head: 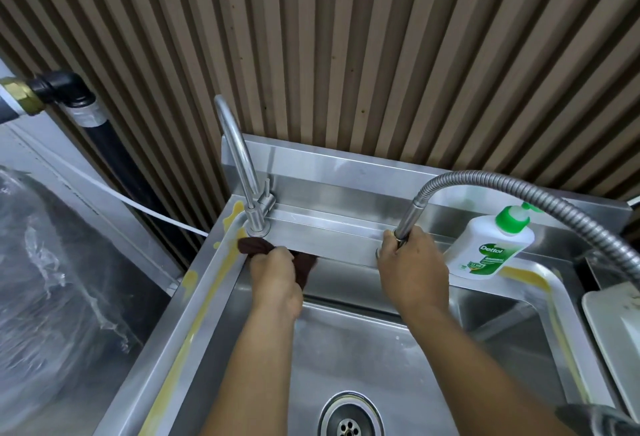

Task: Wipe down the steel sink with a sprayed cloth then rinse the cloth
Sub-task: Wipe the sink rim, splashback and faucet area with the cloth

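Observation:
A steel sink fills the lower middle, with a round drain at the bottom. My left hand presses a dark brown cloth against the sink's back ledge, just below the base of a curved steel tap. My right hand grips the end of a flexible metal hose that arches in from the right. No water is visibly running.
A white Dettol pump bottle with a green cap lies tilted on the ledge right of my right hand. Yellowish residue lines the sink rim. A black pipe runs down the slatted wall. A white tray sits far right.

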`<action>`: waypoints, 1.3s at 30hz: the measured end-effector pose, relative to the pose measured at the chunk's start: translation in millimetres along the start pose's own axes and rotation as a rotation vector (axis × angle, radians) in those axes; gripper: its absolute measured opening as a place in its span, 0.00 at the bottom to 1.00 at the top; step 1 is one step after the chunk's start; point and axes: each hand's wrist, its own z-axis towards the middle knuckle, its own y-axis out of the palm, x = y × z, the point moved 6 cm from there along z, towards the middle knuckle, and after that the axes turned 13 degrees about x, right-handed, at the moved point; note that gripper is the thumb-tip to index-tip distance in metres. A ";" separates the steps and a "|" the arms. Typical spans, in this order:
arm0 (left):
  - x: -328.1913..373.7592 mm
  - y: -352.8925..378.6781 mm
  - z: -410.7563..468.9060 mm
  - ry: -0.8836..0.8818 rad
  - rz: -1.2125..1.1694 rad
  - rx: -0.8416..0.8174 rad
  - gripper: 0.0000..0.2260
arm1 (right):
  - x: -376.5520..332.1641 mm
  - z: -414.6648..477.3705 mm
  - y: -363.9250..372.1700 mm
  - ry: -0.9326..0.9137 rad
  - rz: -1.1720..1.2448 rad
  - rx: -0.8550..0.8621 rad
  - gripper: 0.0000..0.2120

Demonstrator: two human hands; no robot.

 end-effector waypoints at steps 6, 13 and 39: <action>-12.2 -6.8 -2.9 -0.030 0.158 0.032 0.19 | -1.4 -1.7 -1.3 0.005 0.002 -0.009 0.11; -17.8 -9.2 -8.0 -0.070 0.115 0.030 0.15 | -1.8 -1.8 -1.7 -0.003 0.007 0.000 0.11; -29.2 -18.1 21.5 -0.240 0.032 0.117 0.14 | -2.9 -2.0 -3.0 0.021 -0.017 -0.016 0.12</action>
